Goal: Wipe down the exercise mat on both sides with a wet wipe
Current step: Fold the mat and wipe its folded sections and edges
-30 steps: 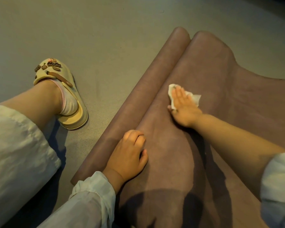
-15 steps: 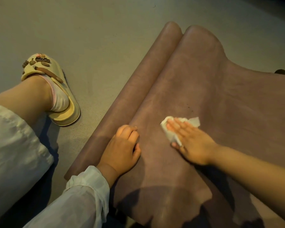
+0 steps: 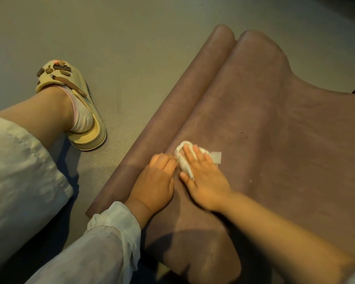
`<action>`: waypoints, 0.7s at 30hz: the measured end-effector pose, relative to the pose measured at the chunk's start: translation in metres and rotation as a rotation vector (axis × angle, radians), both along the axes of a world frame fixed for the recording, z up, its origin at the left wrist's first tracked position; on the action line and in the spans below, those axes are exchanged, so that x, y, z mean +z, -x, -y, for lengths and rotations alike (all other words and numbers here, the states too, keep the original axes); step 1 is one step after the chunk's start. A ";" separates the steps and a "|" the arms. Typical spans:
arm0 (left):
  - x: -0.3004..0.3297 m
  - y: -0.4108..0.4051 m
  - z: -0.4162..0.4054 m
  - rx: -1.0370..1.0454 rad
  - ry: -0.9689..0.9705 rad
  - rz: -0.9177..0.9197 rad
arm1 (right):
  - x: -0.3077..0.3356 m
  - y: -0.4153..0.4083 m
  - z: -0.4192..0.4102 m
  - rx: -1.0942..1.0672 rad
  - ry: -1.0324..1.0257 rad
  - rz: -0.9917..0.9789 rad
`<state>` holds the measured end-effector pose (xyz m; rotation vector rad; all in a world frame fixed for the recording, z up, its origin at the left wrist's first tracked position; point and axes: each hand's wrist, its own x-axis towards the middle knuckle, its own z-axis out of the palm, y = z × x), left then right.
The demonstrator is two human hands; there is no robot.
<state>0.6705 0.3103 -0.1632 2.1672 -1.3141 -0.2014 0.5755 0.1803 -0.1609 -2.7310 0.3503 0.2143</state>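
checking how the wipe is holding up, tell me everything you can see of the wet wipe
The wet wipe is a white, thin sheet that looks soft and damp, crumpled into a loose wad rather than folded flat. It lies on the brown exercise mat, pressed down under the straight fingers of the right hand. One flat corner sticks out to the right past the fingers, and a bunched edge shows on the left, close to the left hand. No tears are visible.

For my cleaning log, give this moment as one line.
right hand: presses wet wipe on mat | left hand: rests on mat
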 end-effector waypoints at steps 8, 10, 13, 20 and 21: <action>-0.003 -0.004 0.000 0.003 0.028 -0.027 | 0.007 -0.091 0.078 -0.210 0.075 -0.076; -0.004 -0.007 -0.001 0.005 0.064 -0.038 | 0.005 -0.095 0.075 -0.207 0.092 -0.097; -0.005 -0.008 -0.003 0.082 0.160 -0.156 | 0.004 -0.094 0.060 -0.175 0.074 -0.115; 0.012 -0.049 -0.007 0.172 -0.011 -0.642 | 0.002 -0.075 0.013 -0.084 0.030 -0.094; 0.018 -0.056 -0.008 0.155 -0.073 -0.755 | 0.002 -0.070 0.004 -0.074 0.015 -0.087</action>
